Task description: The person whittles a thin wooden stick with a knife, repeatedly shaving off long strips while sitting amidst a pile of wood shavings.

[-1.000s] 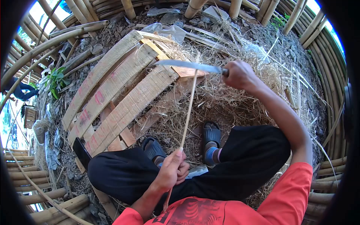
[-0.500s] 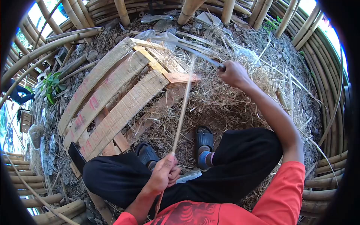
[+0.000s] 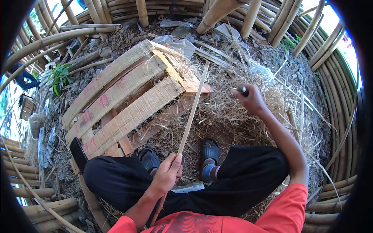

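Observation:
A long thin bamboo strip (image 3: 193,110) slants up from my left hand (image 3: 168,174), whose fingers are wrapped round its lower part. My right hand (image 3: 250,99) is closed on the dark handle of a knife (image 3: 244,91), up and to the right of the strip and apart from it. The knife's blade is hard to make out. Left of the strip lies a slatted wooden crate (image 3: 128,105) with red marks. Pale shavings (image 3: 229,108) cover the ground below my right hand.
Bamboo poles (image 3: 221,13) and a bamboo wall surround the spot. A dark phone-like object (image 3: 79,154) rests by my left knee. Plastic scraps (image 3: 262,73) and a green plant (image 3: 62,77) lie beyond. Part of another person (image 3: 27,77) shows at far left.
My right hand has moved down and turned, and the knife blade no longer shows clearly beside the strip. The strip leans a little further right. The view has shifted slightly.

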